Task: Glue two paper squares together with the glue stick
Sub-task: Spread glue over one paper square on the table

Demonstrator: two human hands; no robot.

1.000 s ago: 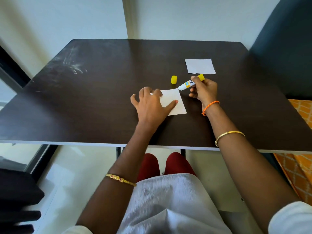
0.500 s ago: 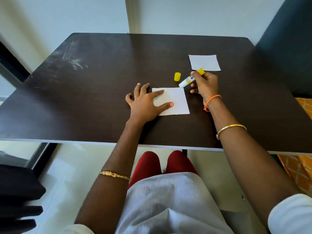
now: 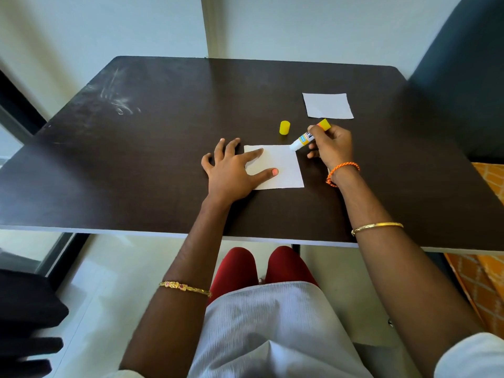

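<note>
While the dark table (image 3: pixel 163 165) carries every item of the task, the left hand (image 3: pixel 231 170) lies flat and fully spread on it, palm down, gripping nothing: its thumb and forefinger press on the left part of the near paper square (image 3: pixel 281 167), the other fingers resting on bare tabletop just off the sheet's left edge. That sheet lies flat near the table's centre, slightly skewed. The right hand (image 3: pixel 331 145) is curled closed around the glue stick (image 3: pixel 306 137), which is held at a slant, yellow base uppermost and pointing to about 1 o'clock, white uncapped end down toward 7 o'clock. The white end meets the near square at its far right corner; whether glue is actually touching the paper cannot be settled at this resolution. Standing upright on the table at roughly 11 o'clock from the stick's tip, apart from both sheets, is the yellow cap (image 3: pixel 284 127). A second paper square (image 3: pixel 327 105) lies flat at about 1 o'clock from the right hand, near it but untouched, and clear of the first sheet. An orange cord bracelet (image 3: pixel 343 170) circles the right wrist, a gold bangle (image 3: pixel 377 227) sits farther up that forearm, and another gold bangle (image 3: pixel 185 287) is worn on the left forearm.
</note>
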